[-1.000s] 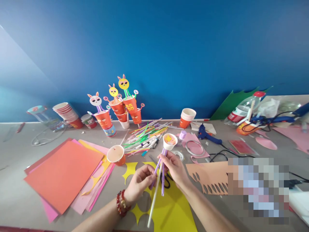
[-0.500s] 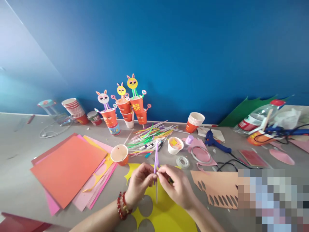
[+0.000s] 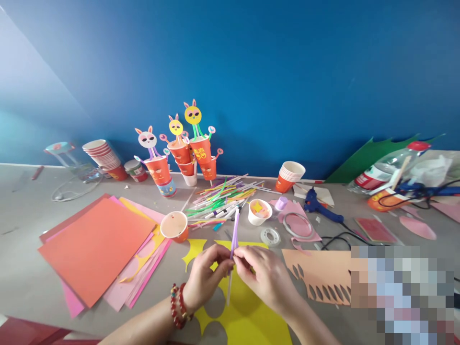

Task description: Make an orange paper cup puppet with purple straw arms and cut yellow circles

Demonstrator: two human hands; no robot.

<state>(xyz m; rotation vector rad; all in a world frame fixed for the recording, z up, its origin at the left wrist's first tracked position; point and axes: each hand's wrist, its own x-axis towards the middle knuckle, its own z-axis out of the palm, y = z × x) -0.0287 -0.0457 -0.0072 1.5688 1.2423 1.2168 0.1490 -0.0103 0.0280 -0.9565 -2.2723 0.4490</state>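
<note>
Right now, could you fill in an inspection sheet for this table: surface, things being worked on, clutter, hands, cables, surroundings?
Surface: gray tabletop, partly covered by paper.
Work: purple strips and a pale stick, held above a yellow sheet.
Clutter: loose colored sticks, a tape roll, a cut-out peach sheet.
Hands: left hand and right hand pinch the purple strips, fingertips close together.
Cables: dark cable at the blue glue gun; pale cable far left.
Surroundings: blue wall behind rabbit-faced cup figures; lower right is pixelated, contents unclear.
</note>
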